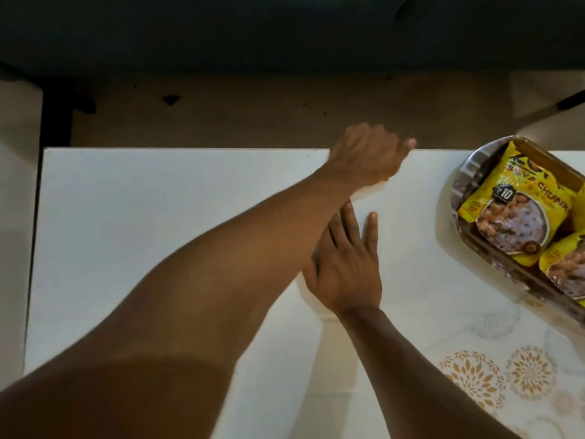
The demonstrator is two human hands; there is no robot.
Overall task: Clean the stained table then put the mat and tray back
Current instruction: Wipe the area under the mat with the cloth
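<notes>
Head view: left hand [364,153] crosses above flat right hand [346,270].

Two yellow snack packets [519,207] are seen lying overlapped at the right. Beyond, a brown floor [221,122] is shown, dimly lit.

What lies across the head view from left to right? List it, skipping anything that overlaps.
Bare white table → left hand at the table's far edge → tray holding yellow soya chunk packets at the right edge. The right hand, partly under the left forearm, is left out.
</notes>
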